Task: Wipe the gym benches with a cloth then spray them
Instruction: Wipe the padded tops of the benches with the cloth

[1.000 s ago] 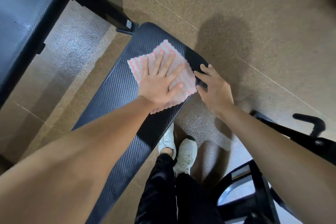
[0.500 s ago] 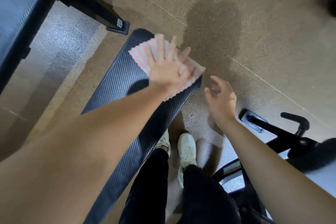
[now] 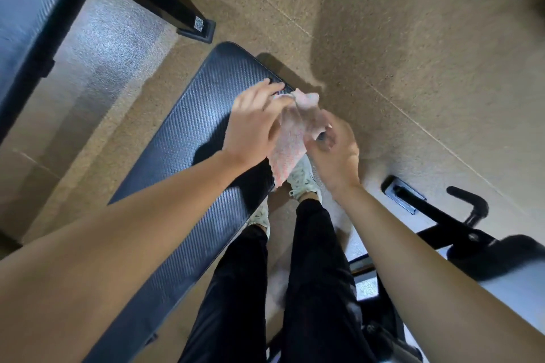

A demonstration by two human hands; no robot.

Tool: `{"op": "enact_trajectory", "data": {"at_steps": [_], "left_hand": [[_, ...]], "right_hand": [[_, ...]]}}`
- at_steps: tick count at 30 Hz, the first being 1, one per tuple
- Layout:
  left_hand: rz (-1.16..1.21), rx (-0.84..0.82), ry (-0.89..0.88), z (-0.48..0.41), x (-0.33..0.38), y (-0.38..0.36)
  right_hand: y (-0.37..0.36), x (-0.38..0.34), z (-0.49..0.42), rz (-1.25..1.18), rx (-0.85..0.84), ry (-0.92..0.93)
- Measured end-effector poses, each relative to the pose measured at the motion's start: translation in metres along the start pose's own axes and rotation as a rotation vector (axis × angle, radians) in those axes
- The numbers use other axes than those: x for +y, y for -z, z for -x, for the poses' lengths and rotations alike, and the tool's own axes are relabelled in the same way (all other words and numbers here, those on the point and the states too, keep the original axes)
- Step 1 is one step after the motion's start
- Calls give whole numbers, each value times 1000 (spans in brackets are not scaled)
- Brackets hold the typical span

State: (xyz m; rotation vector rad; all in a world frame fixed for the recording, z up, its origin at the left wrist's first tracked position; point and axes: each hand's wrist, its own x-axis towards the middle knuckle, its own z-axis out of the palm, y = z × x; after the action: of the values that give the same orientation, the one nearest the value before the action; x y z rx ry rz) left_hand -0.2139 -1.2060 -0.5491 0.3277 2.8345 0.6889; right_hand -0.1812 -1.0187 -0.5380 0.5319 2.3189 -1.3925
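A long black textured gym bench runs from the lower left toward the middle of the view. The pink and white cloth hangs lifted off the bench, above its right edge near the far end. My left hand pinches the cloth's top edge. My right hand grips the cloth's right side. The cloth droops between them, blurred by motion. No spray bottle is in view.
A second black bench with a black foot bar lies at the upper left. Black exercise equipment stands at the lower right. My legs and white shoes are right of the bench on a brown speckled floor.
My left hand lifted the cloth off the bench pad. My right hand moved left from the bench's side and took hold of the cloth. The camera view shifted.
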Motion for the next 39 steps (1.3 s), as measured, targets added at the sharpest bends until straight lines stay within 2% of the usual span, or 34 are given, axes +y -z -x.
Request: {"op": "enact_trajectory", "data": {"at_steps": [3, 5, 7, 9, 11, 14, 17, 23, 27, 30, 33, 36, 39], "left_hand": [[-93, 91, 310, 19, -8, 7], [-111, 87, 490, 36, -12, 9], [-101, 59, 613, 52, -11, 8], [-104, 3, 664, 64, -9, 6], [-89, -42, 674, 68, -9, 5], [-26, -62, 684, 70, -13, 6], [12, -80, 702, 71, -13, 6], [119, -74, 720, 73, -17, 12], [154, -82, 690, 77, -21, 14], [172, -39, 690, 77, -22, 9], [190, 4, 677, 79, -23, 5], [258, 86, 635, 85, -29, 3], [386, 192, 693, 93, -34, 7]], "right_hand": [[-24, -8, 0, 193, -131, 56], [-39, -12, -5, 286, -208, 5], [-47, -18, -15, 324, -225, -87], [-49, -25, -29, 350, -188, -121], [-48, -25, -48, 376, -166, -78], [-43, -30, -79, 403, -259, -5], [-42, -49, -102, 334, -362, -32], [-80, -88, -141, 281, -445, 8], [-103, -111, -160, 376, -545, 101], [-115, -122, -169, 437, -662, 259], [-132, -143, -170, 592, -764, 356], [-153, -158, -166, 775, -831, 370], [-169, -166, -152, 864, -875, 382]]}}
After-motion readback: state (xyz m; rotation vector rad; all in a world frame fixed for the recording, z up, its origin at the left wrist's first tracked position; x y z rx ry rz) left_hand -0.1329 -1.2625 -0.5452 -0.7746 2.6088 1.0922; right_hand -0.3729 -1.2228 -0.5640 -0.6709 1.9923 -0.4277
